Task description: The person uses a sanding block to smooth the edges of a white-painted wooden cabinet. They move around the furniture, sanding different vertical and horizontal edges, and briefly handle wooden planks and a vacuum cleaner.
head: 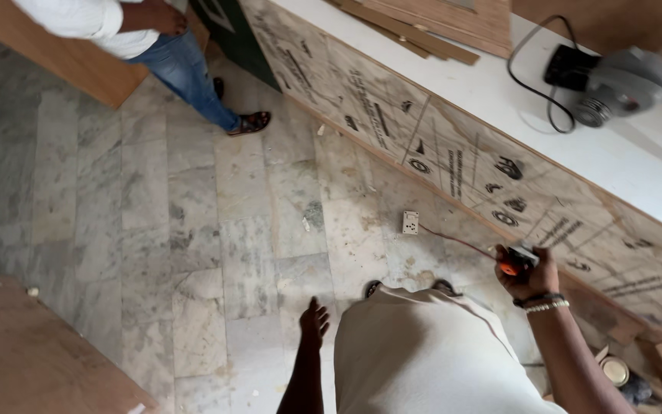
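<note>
Orange small tool (pixel 509 266) sits pinched in the right hand (pixel 532 274), close to the printed brown board (pixel 438 146) under the white counter (pixel 576 146). The left hand (pixel 314 322) hangs loose and holds nothing above the grey stone floor (pixel 155 215). No mark shows on the board yet.

A power tool (pixel 614 88) lies on the worktop (pixel 637 169) at upper right, boards (pixel 423 27) to its left — the printed panel (pixel 438 146) below. A socket box (pixel 411 222) sits mid-floor (its cord apparently reaching the right hand (pixel 529 272)). Another person (pixel 155 46) stands upper left.
</note>
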